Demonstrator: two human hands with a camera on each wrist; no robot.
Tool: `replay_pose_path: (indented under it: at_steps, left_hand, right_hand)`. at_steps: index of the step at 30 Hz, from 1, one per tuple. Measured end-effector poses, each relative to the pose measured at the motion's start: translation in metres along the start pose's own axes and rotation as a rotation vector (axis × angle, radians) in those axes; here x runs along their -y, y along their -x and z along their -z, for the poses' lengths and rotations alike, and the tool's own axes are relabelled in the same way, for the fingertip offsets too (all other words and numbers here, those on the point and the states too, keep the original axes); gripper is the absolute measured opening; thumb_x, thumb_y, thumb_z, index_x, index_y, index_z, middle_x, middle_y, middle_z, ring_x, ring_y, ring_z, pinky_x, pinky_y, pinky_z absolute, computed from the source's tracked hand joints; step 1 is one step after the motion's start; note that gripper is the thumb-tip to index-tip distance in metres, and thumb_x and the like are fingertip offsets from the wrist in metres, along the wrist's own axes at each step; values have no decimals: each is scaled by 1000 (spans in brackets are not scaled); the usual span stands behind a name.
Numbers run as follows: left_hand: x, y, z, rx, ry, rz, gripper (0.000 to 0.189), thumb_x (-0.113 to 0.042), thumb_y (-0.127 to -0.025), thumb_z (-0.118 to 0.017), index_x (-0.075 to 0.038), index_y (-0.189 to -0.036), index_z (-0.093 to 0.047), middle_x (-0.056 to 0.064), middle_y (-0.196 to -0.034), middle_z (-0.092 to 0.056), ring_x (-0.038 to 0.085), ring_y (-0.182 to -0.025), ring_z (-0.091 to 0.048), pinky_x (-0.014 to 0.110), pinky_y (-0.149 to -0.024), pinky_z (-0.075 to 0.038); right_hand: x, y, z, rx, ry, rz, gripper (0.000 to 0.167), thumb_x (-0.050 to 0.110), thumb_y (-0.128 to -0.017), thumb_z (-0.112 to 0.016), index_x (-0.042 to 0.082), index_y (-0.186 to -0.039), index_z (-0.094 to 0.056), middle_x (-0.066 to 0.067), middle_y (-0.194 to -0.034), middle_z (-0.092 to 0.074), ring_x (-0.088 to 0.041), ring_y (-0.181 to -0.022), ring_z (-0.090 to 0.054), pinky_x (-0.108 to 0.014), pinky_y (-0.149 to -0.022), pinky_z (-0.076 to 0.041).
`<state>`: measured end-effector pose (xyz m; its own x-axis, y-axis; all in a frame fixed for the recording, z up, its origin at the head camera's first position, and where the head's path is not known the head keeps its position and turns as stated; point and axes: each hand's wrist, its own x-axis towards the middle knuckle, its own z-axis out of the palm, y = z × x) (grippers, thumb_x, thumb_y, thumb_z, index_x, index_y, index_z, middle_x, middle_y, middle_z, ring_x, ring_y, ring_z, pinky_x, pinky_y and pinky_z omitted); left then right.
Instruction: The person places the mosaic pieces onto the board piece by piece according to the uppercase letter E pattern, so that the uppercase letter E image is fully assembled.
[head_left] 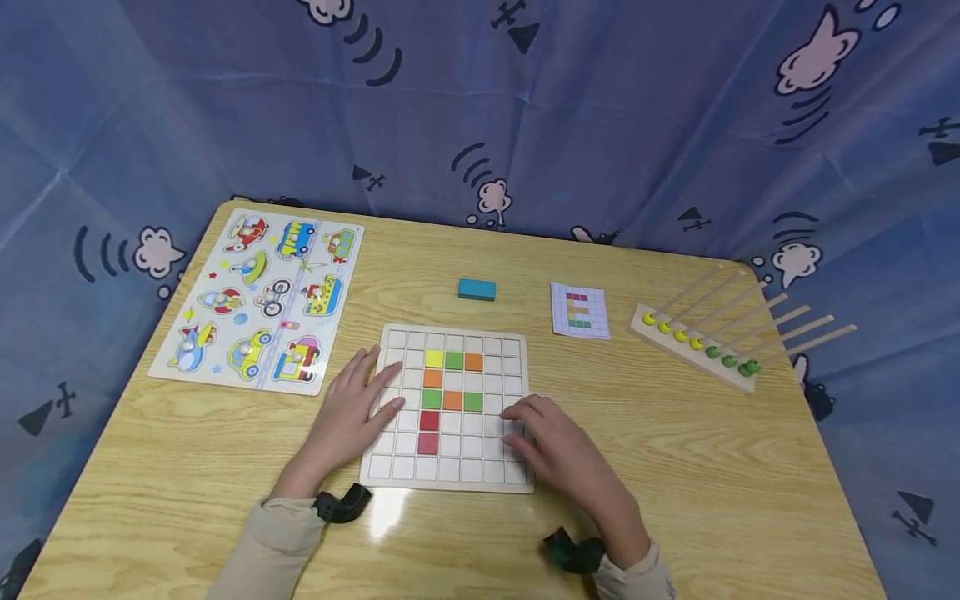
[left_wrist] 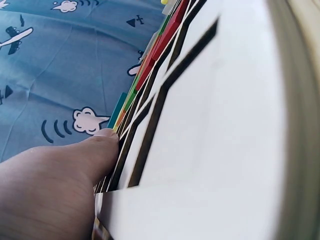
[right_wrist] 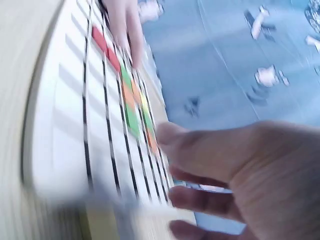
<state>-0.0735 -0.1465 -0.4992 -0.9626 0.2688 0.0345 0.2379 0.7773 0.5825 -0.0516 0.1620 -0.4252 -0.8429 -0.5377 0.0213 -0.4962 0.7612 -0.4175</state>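
A white grid board (head_left: 460, 468) lies in front of me, its cells mostly white. Coloured squares on it trace a letter-like shape: a yellow square (head_left: 434, 358) at the top left corner, with green and orange ones, and two red squares (head_left: 428, 443) at the bottom of the column. My left hand (head_left: 348, 417) rests over the board's left edge, fingers extended, thumb on the cells. At the right edge is my right hand (head_left: 551, 442), its fingers loosely bent. Nothing shows between the right thumb (right_wrist: 185, 145) and fingers in the right wrist view.
Behind the board lies a blue block (head_left: 477, 289). A printed pattern card (head_left: 581, 311) is to its right. Farther right stands a wooden peg rack (head_left: 693, 348) with yellow and green beads. A vehicle picture board (head_left: 258, 300) lies at the left, and a blue curtain (head_left: 450, 108) hangs behind the table.
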Motion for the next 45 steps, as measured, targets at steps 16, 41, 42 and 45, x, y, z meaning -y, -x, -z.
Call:
replay_pose_path:
  at_steps: [16,41,42,45]
  left_hand:
    - [0,0,0,-5,-4,-5,54,-46,-98,-48,-24,-146,-41,8,-160,-16,31,-147,-8,56,-115,-13]
    - [0,0,0,-4,2,-8,53,-46,-98,-48,-24,-146,-40,8,-160,-16,30,-147,-7,55,-115,-13]
    - [-1,0,0,-3,2,-8,53,-45,-98,-48,-24,-146,-40,8,-160,-16,31,-147,-7,55,-115,-13]
    - [-1,0,2,-2,4,-6,54,-45,-98,-49,-23,-146,-41,9,-160,-16,31,-147,-7,56,-115,-13]
  right_hand:
    - [-33,43,-4,14,21,-55,30,13,-80,-77,12,-109,-66,4,-106,-61,-9,-94,-54,-31,-80,-51]
    - [-25,28,9,-12,116,-56,24,17,-82,-76,11,-103,-65,2,-104,-60,-11,-95,-56,-32,-81,-52]
    - [-23,26,8,-11,107,-52,24,18,-83,-76,12,-104,-65,3,-105,-60,-11,-96,-57,-32,-81,-52]
    - [-14,18,5,-4,80,-11,25,21,-84,-75,11,-105,-65,2,-106,-61,-12,-98,-57,-32,-83,-52]
